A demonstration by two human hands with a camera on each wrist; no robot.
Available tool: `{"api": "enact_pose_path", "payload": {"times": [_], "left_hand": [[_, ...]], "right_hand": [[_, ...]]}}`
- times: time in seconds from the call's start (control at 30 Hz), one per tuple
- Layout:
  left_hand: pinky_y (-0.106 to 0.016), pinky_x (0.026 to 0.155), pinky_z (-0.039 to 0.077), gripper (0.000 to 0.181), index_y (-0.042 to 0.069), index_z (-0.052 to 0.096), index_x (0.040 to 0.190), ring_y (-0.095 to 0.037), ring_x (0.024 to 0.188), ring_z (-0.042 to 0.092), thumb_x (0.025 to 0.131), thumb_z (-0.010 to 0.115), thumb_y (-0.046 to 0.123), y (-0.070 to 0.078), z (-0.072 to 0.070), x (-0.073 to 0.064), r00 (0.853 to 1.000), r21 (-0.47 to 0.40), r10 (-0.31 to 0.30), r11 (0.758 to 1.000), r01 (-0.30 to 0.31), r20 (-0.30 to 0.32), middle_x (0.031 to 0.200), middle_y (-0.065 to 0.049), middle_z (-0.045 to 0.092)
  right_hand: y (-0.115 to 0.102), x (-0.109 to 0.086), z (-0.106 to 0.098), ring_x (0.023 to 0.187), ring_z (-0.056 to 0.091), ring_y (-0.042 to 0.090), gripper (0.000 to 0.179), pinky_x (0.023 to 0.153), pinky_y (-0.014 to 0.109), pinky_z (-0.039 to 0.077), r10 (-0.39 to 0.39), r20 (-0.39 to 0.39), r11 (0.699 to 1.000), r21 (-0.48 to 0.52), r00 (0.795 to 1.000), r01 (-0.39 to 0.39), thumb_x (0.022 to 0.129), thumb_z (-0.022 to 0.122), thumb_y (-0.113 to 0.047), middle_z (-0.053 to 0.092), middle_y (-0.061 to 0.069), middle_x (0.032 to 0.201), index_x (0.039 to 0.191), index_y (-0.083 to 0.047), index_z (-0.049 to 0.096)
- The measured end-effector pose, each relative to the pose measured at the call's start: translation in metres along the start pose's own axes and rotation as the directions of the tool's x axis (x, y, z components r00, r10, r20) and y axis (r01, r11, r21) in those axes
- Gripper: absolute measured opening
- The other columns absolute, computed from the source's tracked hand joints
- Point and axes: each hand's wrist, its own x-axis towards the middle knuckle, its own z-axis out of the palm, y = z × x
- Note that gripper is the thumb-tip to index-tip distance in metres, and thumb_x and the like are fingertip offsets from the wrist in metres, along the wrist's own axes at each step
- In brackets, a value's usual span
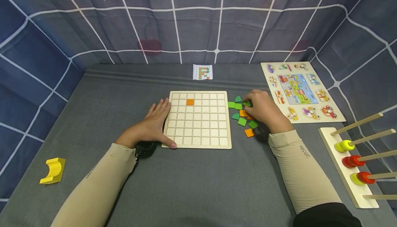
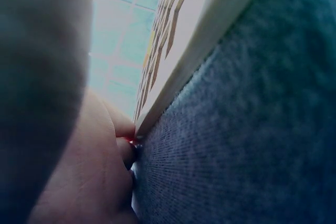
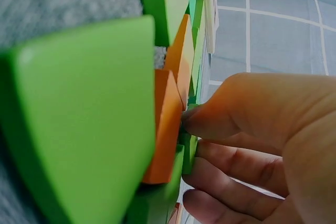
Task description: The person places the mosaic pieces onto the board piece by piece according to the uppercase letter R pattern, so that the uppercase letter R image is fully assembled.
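Observation:
A pale wooden grid board (image 1: 197,144) lies on the grey cloth, with one orange square tile (image 1: 190,102) in its upper rows. My left hand (image 1: 152,125) spreads along the board's left side, fingers at the upper left edge and thumb on the lower left corner. Right of the board is a loose group of green and orange tiles. There my right hand (image 1: 263,108) pinches a green tile (image 1: 247,103) between thumb and fingers. The right wrist view shows the thumb (image 3: 210,121) at the pile, close to an orange tile (image 3: 167,129), with a green tile (image 3: 89,114) large in front.
Behind the board lies a small pattern card (image 1: 203,72) with coloured squares. A picture puzzle board (image 1: 302,92) sits at the back right, and a peg stand with rings (image 1: 344,166) at the right edge. A yellow arch block (image 1: 53,171) is at the left.

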Motion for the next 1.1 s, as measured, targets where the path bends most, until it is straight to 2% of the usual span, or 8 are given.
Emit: {"api": "enact_pose_path", "payload": {"times": [0.3, 0.53, 1.1], "left_hand": [[-0.052, 0.123, -0.011, 0.162, -0.008, 0.0, 0.164, -0.036, 0.157, -0.013, 0.058, 0.095, 0.069, 0.0005, 0.0004, 0.0001, 1.0, -0.004, -0.007, 1.0, 0.007, 0.012, 0.172, -0.023, -0.011], [-0.053, 0.123, -0.01, 0.161, -0.01, 0.001, 0.164, -0.038, 0.157, -0.012, 0.058, 0.095, 0.068, 0.0011, 0.0, -0.0013, 1.0, -0.011, 0.006, 1.0, -0.006, 0.0, 0.171, -0.026, -0.009], [-0.053, 0.123, -0.01, 0.161, -0.01, 0.001, 0.164, -0.038, 0.157, -0.012, 0.059, 0.095, 0.069, 0.0013, -0.0009, -0.0001, 1.0, -0.01, -0.003, 1.0, 0.003, 0.01, 0.171, -0.026, -0.01]], "right_hand": [[0.0022, -0.0008, -0.0002, 0.107, 0.066, 0.04, 0.023, 0.095, 0.055, 0.051, 0.006, -0.019, 1.0, 0.019, 1.0, -0.005, 0.087, 0.076, 0.0, 0.072, 0.022, 0.113, 0.11, 0.006, 0.078], [0.0036, -0.0027, -0.0026, 0.105, 0.067, 0.041, 0.022, 0.095, 0.056, 0.051, -0.011, -0.033, 1.0, 0.021, 0.999, 0.011, 0.088, 0.076, 0.001, 0.072, 0.024, 0.111, 0.109, 0.008, 0.078], [-0.0038, 0.0023, -0.0039, 0.113, 0.066, 0.044, 0.024, 0.1, 0.056, 0.05, -0.027, -0.047, 0.999, 0.024, 0.999, 0.028, 0.087, 0.073, 0.002, 0.072, 0.026, 0.117, 0.11, 0.008, 0.078]]}}
